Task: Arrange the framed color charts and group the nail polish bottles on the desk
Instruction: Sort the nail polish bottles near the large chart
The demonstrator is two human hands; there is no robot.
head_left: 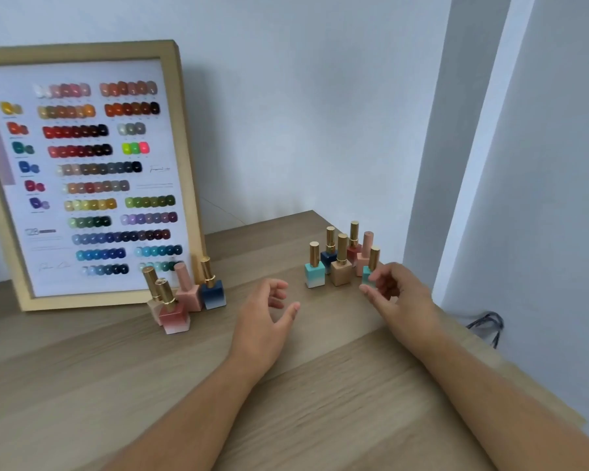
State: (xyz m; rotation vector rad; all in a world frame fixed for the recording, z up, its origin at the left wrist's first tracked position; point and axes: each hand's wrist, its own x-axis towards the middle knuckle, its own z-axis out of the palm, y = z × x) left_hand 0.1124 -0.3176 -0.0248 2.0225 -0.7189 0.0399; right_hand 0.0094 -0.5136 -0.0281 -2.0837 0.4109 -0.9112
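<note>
Bare desk (245, 263) between two bottle clusters (184, 297).

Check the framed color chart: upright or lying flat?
Upright, tilted back. The framed color chart stands on its bottom edge on the desk, top resting against the wall.

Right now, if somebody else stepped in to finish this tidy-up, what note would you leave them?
Left hand: open and empty, hovering over the desk.
Right hand: fingers closed on a teal bottle at the near edge of the right group.
Color chart: one in view, upright against the wall.
Done: six bottles stand together on the right, counting the held one.
Left: four bottles stand apart, in front of the chart; they probably need to join the right group. No other chart is in view.
</note>
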